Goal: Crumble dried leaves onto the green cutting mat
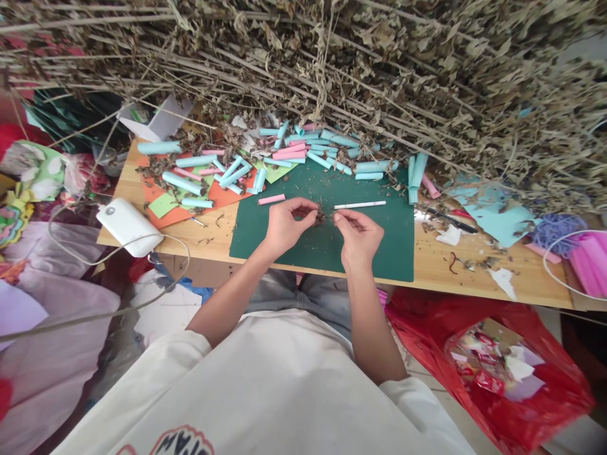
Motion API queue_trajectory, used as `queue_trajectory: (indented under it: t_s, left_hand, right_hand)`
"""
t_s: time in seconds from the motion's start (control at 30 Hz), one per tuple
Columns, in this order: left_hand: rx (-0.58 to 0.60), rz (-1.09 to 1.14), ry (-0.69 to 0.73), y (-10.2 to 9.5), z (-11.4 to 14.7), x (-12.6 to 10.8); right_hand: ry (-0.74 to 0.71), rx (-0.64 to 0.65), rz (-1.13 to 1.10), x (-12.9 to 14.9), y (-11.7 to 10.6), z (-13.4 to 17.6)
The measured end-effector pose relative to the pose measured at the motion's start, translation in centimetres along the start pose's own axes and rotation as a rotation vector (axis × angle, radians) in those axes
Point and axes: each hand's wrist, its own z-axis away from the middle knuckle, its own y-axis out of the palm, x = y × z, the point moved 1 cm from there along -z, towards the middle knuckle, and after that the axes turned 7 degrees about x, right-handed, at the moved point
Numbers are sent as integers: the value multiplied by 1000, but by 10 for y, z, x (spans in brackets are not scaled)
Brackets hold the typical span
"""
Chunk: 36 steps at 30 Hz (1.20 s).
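Over the dark green cutting mat, my left hand is closed in a pinch, with crumbly brown dried leaf at its fingertips. My right hand faces it a short gap away, thumb and forefinger pressed together. A speck of brown shows at the right fingertips, too small to name. Just beyond the right hand lies a thin white stick, perhaps a pen or rolled paper tube. Left of my left hand, a pink paper roll rests on the mat.
Several blue paper rolls and pink ones lie along the mat's far side. Dried leafy stalks hang low across the back. A white power bank with a cable overhangs the table's left edge. A red rubbish bag stands below right.
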Motion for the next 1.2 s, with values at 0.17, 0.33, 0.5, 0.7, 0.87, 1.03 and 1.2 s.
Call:
queue_trajectory:
  t_s: [0.17,0.33,0.5,0.7,0.87,1.03,1.2]
  left_hand:
    - [106,150,-46,-1,-2,1]
    - [192,169,-95,-3,-4,3]
    - [187,147,-95,1,-1,3]
    - [45,0,-24,3,0,1]
    - [33,-302,139,-11,-3,3]
    - [95,-466,226,-14,-4,6]
    - [132,-512,224,-16,-2,9]
  right_hand:
    - [-56,205,15,9,2,1]
    - [-119,280,139,14,1,2]
    - [-158,258,191,12,3,6]
    - [-57,78,129,2,7,4]
    - [-129,103,281,0,-4,-6]
    - [-150,292,478,0,-6,-10]
    - [-204,345,606,9,-8,-17]
